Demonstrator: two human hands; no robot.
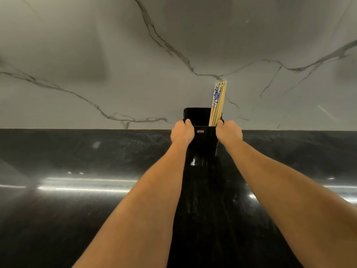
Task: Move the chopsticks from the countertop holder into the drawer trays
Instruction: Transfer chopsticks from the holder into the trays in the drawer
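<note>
No text can be read. One small rectangular label, red with pale marks, is seen on the front face of the glossy black plastic chopstick holder, just below its rim and toward twelve o'clock from the holder's middle. Its characters are too small and blurred to be made out. No other lettering, number or brand is shown.

Two bare forearms come in from the bottom of the shot, no sleeves on either one as far as the frame goes. The left hand and right hand are bare too, no gloves. No watch, bands or rings showing on the wrists or knuckles.
</note>
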